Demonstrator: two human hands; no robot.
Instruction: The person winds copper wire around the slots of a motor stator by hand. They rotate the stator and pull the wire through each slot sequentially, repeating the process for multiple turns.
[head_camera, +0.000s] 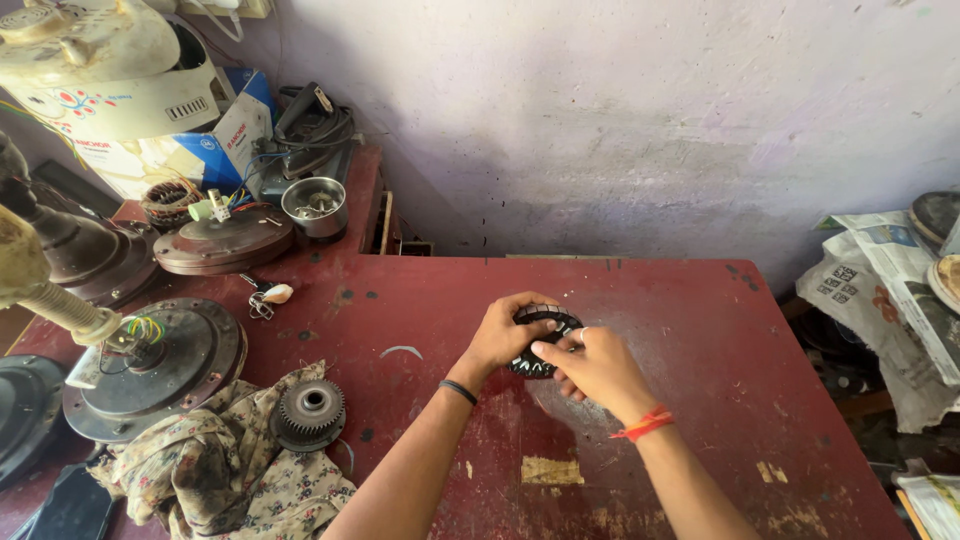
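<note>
Both my hands meet over a round black toothed motor core (541, 322) that rests on the red table (700, 340). My left hand (505, 332), with a dark band on its wrist, curls around the core's left and top side. My right hand (597, 365), with an orange thread at the wrist, covers the core's right side, and its fingertips press on the rim. Most of the core is hidden under the fingers.
A bare toothed stator (309, 411) lies on a flowered cloth (225, 470) at the front left. Behind it sit a fan motor housing (160, 368), a brown round cover (222, 241), a steel cup (314, 206) and boxes. Newspapers (885, 290) lie at the right.
</note>
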